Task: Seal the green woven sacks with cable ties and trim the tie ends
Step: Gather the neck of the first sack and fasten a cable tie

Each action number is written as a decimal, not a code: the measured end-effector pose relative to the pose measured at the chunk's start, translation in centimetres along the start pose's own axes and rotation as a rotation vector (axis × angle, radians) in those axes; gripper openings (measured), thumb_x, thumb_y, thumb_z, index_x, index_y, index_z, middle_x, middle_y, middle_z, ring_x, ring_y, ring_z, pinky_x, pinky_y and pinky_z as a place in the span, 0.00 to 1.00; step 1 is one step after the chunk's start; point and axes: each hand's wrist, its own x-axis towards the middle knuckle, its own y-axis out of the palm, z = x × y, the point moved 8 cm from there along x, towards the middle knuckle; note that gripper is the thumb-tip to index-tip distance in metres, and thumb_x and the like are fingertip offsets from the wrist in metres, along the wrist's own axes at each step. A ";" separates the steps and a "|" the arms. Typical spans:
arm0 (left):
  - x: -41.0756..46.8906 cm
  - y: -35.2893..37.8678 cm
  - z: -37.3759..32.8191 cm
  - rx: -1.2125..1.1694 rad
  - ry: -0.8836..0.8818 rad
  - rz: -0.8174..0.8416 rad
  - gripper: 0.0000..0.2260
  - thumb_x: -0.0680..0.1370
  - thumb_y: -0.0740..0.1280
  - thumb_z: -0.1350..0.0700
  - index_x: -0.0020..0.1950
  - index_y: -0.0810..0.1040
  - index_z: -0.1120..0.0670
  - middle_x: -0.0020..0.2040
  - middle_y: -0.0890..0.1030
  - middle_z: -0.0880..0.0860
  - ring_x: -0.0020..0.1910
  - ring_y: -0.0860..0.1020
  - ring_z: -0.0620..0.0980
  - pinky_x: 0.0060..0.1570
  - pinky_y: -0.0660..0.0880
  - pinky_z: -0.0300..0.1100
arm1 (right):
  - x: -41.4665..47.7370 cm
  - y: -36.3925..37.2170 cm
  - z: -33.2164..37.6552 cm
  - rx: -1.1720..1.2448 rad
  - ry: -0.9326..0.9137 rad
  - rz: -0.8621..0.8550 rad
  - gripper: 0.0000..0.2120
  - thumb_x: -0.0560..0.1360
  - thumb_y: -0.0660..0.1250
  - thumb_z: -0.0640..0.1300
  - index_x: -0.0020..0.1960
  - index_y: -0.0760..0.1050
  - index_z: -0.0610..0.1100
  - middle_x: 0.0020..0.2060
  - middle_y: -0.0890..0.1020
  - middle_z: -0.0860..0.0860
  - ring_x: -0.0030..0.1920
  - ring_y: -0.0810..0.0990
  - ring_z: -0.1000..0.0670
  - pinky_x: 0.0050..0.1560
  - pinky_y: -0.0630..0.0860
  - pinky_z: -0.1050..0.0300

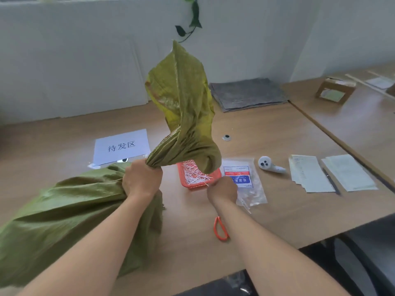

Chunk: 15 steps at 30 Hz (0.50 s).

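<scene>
On the desk (267, 129), everything placed relative to the red basket (183, 178):
Sack: a green woven sack (70, 212) lies on its side to the left of the basket, its bulk toward the near-left edge of the desk.
Sack neck: gathered and twisted, the loose top (183, 107) stands up above the basket and droops over its far side.
Left hand: the left hand (142, 180) is closed in a fist around the twisted neck, just left of the basket.
Right hand: the right hand (223, 190) is at the basket's near-right corner, fingers pinched together on a white cable tie (207, 184); it does not touch the sack.
Cable ties: a heap of white ties (195, 173) fills the basket.
Bag of ties: a clear packet (243, 180) lies just right of the basket, partly under the right hand.
Scissors: orange handles (221, 229) show nearer than the basket, beside the right forearm.
Paper sign: a white sheet (120, 146) lies behind and left of the basket.
</scene>
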 end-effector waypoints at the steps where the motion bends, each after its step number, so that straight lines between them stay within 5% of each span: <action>1: 0.4 -0.9 0.6 -0.023 -0.018 0.009 0.12 0.74 0.62 0.58 0.30 0.73 0.55 0.31 0.76 0.56 0.35 0.74 0.61 0.38 0.70 0.47 | -0.9 1.0 1.8 0.040 -0.054 0.036 0.10 0.79 0.67 0.41 0.56 0.85 0.42 0.56 0.86 0.43 0.60 0.83 0.41 0.52 0.75 0.57; 8: 3.5 -6.9 5.3 -0.207 -0.044 0.093 0.14 0.75 0.63 0.54 0.31 0.76 0.56 0.32 0.79 0.54 0.34 0.74 0.58 0.36 0.70 0.45 | -8.5 7.8 12.3 0.390 -0.202 0.187 0.08 0.70 0.73 0.41 0.32 0.80 0.44 0.30 0.81 0.50 0.34 0.80 0.44 0.43 0.79 0.53; 11: 4.9 -9.7 7.7 -0.352 -0.069 0.164 0.08 0.73 0.68 0.58 0.36 0.85 0.54 0.33 0.80 0.52 0.35 0.75 0.56 0.38 0.70 0.45 | -11.8 10.1 16.3 0.424 -0.272 0.224 0.09 0.70 0.73 0.41 0.31 0.80 0.47 0.28 0.81 0.55 0.35 0.80 0.49 0.42 0.77 0.56; 15: 6.6 -14.0 10.2 -0.609 -0.101 0.209 0.08 0.71 0.74 0.60 0.33 0.86 0.50 0.35 0.81 0.54 0.35 0.74 0.54 0.39 0.70 0.45 | -16.3 12.9 21.5 0.339 -0.418 0.250 0.11 0.71 0.72 0.43 0.31 0.81 0.52 0.28 0.83 0.58 0.36 0.81 0.51 0.46 0.81 0.51</action>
